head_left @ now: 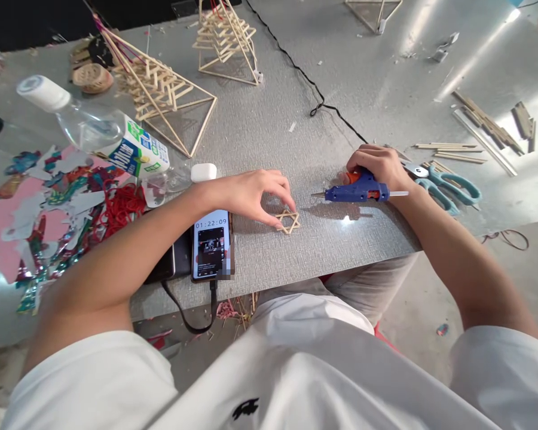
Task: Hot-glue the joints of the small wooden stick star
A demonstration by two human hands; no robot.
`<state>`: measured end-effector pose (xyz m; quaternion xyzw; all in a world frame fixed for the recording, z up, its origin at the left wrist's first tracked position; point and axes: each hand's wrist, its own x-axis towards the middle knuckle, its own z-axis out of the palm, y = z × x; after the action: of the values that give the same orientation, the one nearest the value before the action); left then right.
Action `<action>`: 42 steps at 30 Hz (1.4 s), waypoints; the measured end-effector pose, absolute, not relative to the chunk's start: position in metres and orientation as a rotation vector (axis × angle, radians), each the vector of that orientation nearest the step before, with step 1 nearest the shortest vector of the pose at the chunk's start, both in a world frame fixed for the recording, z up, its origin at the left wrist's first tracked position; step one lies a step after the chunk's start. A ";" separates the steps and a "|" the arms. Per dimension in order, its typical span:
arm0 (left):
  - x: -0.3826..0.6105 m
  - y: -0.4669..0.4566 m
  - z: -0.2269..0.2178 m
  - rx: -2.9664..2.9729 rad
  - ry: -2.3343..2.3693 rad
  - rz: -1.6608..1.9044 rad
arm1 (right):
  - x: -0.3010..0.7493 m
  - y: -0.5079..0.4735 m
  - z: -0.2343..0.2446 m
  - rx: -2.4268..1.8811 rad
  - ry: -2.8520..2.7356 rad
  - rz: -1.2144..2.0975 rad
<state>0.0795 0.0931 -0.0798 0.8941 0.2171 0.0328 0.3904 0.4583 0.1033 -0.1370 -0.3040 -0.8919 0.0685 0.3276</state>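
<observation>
A small six-pointed star of thin wooden sticks (289, 230) lies flat on the grey table. My left hand (255, 194) reaches over from the left, thumb at the star's left side and a fingertip at its top edge, pinching it lightly. To the right, my right hand (379, 164) is wrapped round a blue hot glue gun (354, 193), whose metal nozzle points left towards the star. A clear glue stick (400, 193) sticks out of its back end. Part of the gun's handle is hidden by my fingers.
Teal-handled scissors (452, 185) and loose sticks (488, 125) lie at right. Two stick frames (192, 128) (228, 42) stand at back left. A phone (210, 245), bottle (89, 125), red string (123, 206) and foil scraps are at left. A black cord (291, 60) crosses the table.
</observation>
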 end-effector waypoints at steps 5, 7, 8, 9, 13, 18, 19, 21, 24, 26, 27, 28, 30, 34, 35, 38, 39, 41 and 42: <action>0.082 0.092 -0.078 2.260 0.574 0.054 | 0.457 0.102 -0.135 -0.893 -2.344 0.209; 0.083 0.092 -0.078 2.251 0.586 0.051 | 0.457 0.102 -0.135 -0.893 -2.340 0.207; 0.083 0.092 -0.078 2.247 0.590 0.052 | 0.457 0.102 -0.135 -0.882 -2.338 0.201; 0.083 0.092 -0.079 2.245 0.592 0.056 | 0.457 0.102 -0.135 -0.873 -2.337 0.195; 0.081 0.093 -0.082 2.244 0.584 0.075 | 0.458 0.102 -0.136 -0.875 -2.333 0.188; 0.079 0.095 -0.085 2.259 0.573 0.069 | 0.458 0.103 -0.135 -0.882 -2.344 0.207; 0.079 0.095 -0.086 2.263 0.570 0.070 | 0.458 0.103 -0.135 -0.889 -2.349 0.212; 0.079 0.095 -0.087 2.268 0.570 0.071 | 0.458 0.103 -0.135 -0.884 -2.351 0.207; 0.078 0.095 -0.086 2.273 0.577 0.070 | 0.459 0.104 -0.136 -0.833 -2.340 0.176; 0.078 0.095 -0.086 2.273 0.580 0.071 | 0.459 0.105 -0.137 -0.802 -2.337 0.158; 0.078 0.095 -0.086 2.272 0.583 0.069 | 0.459 0.105 -0.138 -0.798 -2.339 0.153; 0.078 0.095 -0.085 2.270 0.587 0.065 | 0.460 0.105 -0.138 -0.801 -2.341 0.151; 0.079 0.095 -0.085 2.268 0.598 0.054 | 0.460 0.105 -0.138 -0.820 -2.348 0.160; 0.080 0.095 -0.085 2.265 0.604 0.041 | 0.460 0.104 -0.136 -0.889 -2.354 0.203; 0.080 0.095 -0.086 2.265 0.604 0.039 | 0.459 0.103 -0.136 -0.900 -2.355 0.208; 0.080 0.095 -0.086 2.265 0.603 0.040 | 0.459 0.103 -0.135 -0.890 -2.353 0.203; 0.080 0.095 -0.086 2.265 0.602 0.041 | 0.459 0.103 -0.135 -0.870 -2.351 0.196; 0.079 0.095 -0.085 2.264 0.602 0.039 | 0.460 0.103 -0.135 -0.841 -2.347 0.189; 0.079 0.095 -0.085 2.264 0.606 0.035 | 0.460 0.103 -0.135 -0.837 -2.348 0.189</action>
<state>0.0794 0.0948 -0.0847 0.8900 0.2381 0.0137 0.3886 0.4598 0.1034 -0.1346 -0.3177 -0.8913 0.0718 0.3156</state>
